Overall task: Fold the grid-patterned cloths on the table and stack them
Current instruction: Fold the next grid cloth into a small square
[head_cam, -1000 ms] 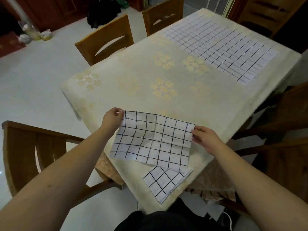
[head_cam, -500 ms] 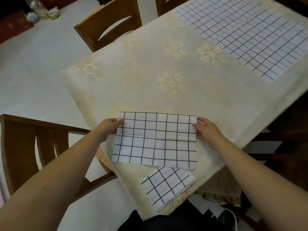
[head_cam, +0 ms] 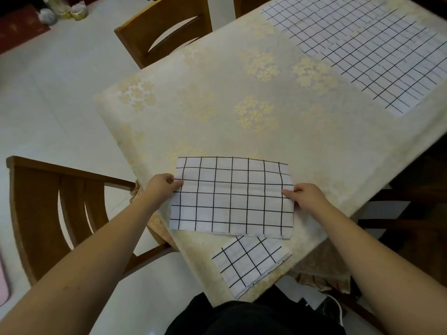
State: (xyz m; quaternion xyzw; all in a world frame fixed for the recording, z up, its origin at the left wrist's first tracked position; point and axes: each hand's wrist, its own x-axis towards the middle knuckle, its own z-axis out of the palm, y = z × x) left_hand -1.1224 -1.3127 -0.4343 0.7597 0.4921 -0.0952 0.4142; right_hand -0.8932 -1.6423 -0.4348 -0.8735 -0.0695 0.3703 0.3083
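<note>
A white cloth with a black grid [head_cam: 232, 198], partly folded into a rectangle, lies near the table's front corner. My left hand [head_cam: 161, 187] pinches its left edge at mid height. My right hand [head_cam: 306, 195] pinches its right edge at the same height, along a crease. A smaller folded grid cloth [head_cam: 250, 264] lies just in front, partly under the rectangle's lower edge. A large unfolded grid cloth [head_cam: 362, 52] is spread flat at the far right of the table.
The table [head_cam: 229, 97] wears a cream cloth with gold flowers. Wooden chairs stand at the left [head_cam: 48, 213] and at the far side [head_cam: 167, 27]; dark chairs sit at the right. Small jars [head_cam: 72, 10] stand on the white floor.
The held cloth has been turned square to me and laid flat. Both hands have slid down from its top corners to the middle of its side edges.
</note>
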